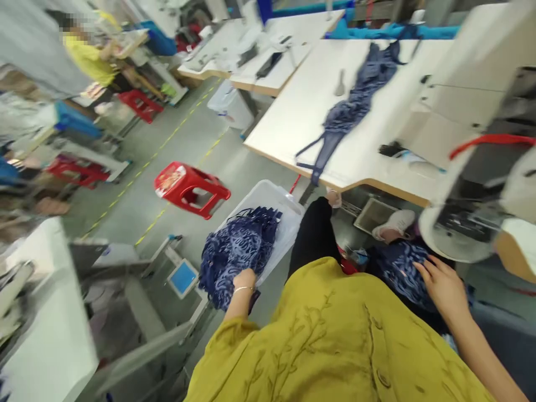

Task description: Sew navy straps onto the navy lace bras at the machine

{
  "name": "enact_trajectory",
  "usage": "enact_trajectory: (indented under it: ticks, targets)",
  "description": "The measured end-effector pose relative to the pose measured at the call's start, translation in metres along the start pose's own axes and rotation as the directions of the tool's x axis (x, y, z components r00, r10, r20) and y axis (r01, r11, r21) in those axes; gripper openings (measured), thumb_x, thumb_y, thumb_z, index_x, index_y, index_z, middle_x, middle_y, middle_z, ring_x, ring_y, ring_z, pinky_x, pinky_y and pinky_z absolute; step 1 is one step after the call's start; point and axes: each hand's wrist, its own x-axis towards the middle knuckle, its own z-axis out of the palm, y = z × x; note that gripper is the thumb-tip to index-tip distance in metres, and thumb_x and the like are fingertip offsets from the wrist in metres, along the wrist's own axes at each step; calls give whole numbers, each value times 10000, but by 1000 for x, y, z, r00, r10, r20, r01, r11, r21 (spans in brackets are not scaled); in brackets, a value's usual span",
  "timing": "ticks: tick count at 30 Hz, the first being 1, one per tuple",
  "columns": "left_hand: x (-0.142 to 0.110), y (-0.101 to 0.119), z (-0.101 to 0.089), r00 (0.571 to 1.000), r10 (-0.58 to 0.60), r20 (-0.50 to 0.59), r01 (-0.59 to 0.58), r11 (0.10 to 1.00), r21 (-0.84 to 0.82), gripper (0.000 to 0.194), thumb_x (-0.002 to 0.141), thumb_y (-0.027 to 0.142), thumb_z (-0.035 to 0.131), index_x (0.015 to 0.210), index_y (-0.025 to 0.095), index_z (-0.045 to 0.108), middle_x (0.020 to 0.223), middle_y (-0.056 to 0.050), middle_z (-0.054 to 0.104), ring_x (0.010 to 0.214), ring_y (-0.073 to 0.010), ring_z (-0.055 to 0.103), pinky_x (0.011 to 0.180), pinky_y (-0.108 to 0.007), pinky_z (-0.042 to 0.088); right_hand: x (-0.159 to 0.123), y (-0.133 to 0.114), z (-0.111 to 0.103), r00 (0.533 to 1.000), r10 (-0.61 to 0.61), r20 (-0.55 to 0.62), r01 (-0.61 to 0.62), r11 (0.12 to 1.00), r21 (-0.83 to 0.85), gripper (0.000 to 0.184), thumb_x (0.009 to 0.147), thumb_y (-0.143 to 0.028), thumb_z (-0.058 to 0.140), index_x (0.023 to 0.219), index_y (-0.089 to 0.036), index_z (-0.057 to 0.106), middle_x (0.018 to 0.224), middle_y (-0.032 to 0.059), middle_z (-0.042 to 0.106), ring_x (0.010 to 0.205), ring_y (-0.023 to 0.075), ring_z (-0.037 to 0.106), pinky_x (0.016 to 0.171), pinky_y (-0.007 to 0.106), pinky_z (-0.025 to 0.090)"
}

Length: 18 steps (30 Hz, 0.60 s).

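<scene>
My left hand [245, 283] is closed on the near edge of a bundle of navy patterned bras [247, 237]. The bundle lies over a translucent white plastic bin [287, 231] on the floor to my left. On the other side, my right hand [446, 285] has its fingers apart, over more navy patterned fabric [404, 271] beside my lap. Its fingertips seem to touch that cloth, though blur hides the exact contact. One navy bra [355, 100] is stretched out lengthwise on the white sewing table [288, 123] ahead, a strap end hanging over the front edge.
A sewing machine [469, 206] stands close on the right. On the floor are a red stool [192, 187] and a lidded white bin [231, 106]. A metal frame [138, 340] and a white table [50, 312] fill the near left. A person in yellow [87, 58] sits far left.
</scene>
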Motion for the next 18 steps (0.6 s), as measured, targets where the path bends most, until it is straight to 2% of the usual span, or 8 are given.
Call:
enact_trajectory:
  ticks: [2, 5, 7, 9, 11, 13, 15, 18]
  targets:
    - [11, 24, -29, 992, 123, 16, -122, 991, -63, 360, 914, 361, 587, 1215, 168, 552, 1215, -91, 583, 1034, -220, 607, 861, -432, 533, -6, -5, 1, 977, -179, -118, 119, 910, -397, 343, 830, -527, 545, 720, -207, 604, 915, 147, 654, 896, 312, 610, 827, 450, 465]
    - [13, 80, -66, 926, 375, 45, -360, 911, -200, 328, 927, 376, 560, 1169, 156, 581, 1183, -93, 608, 1063, -227, 599, 917, -456, 499, -11, -13, -6, 935, -294, -199, 133, 810, -572, 506, 954, -521, 309, 867, -150, 642, 935, 179, 679, 893, 297, 638, 807, 425, 495]
    - [-1, 123, -79, 824, 559, 94, -502, 797, -335, 307, 937, 405, 521, 1070, 155, 640, 1100, -95, 659, 1105, -250, 586, 991, -446, 443, -16, -22, -16, 925, -285, -251, 82, 795, -601, 514, 976, -504, 285, 931, -143, 648, 873, 150, 680, 831, 267, 649, 746, 378, 507]
    - [-26, 166, -79, 681, 711, 172, -563, 660, -497, 333, 904, 469, 539, 948, 178, 694, 1018, -75, 705, 1111, -267, 591, 1023, -402, 416, -24, -39, -25, 924, -282, -258, 70, 789, -611, 453, 978, -484, 339, 981, -159, 655, 838, 110, 679, 794, 238, 655, 698, 330, 502]
    - [-58, 206, -67, 516, 820, 247, -532, 533, -658, 353, 859, 513, 580, 893, 190, 718, 971, -61, 731, 1045, -250, 632, 1002, -366, 439, -35, -65, -31, 928, -305, -214, 116, 783, -611, 384, 975, -454, 401, 1011, -172, 660, 848, 90, 679, 785, 219, 659, 669, 300, 491]
    - [-89, 242, -48, 387, 878, 280, -423, 439, -793, 382, 819, 535, 626, 916, 177, 716, 924, -76, 743, 978, -241, 669, 936, -359, 490, -46, -98, -33, 931, -334, -147, 189, 787, -588, 350, 976, -428, 427, 1001, -169, 662, 839, 80, 670, 740, 199, 652, 646, 287, 482]
    - [-114, 272, -32, 343, 909, 237, -291, 343, -893, 457, 838, 575, 585, 982, 155, 694, 946, -101, 736, 977, -228, 676, 923, -359, 498, -58, -128, -33, 929, -361, -75, 263, 791, -553, 332, 985, -401, 422, 966, -175, 664, 810, 66, 659, 724, 181, 649, 652, 274, 484]
    - [-127, 304, -26, 380, 916, 128, -128, 189, -974, 511, 839, 599, 570, 979, 117, 664, 939, -122, 722, 903, -214, 691, 870, -342, 526, -71, -151, -35, 921, -390, 14, 337, 777, -531, 310, 984, -390, 432, 1031, -183, 658, 887, 65, 676, 776, 174, 670, 684, 263, 501]
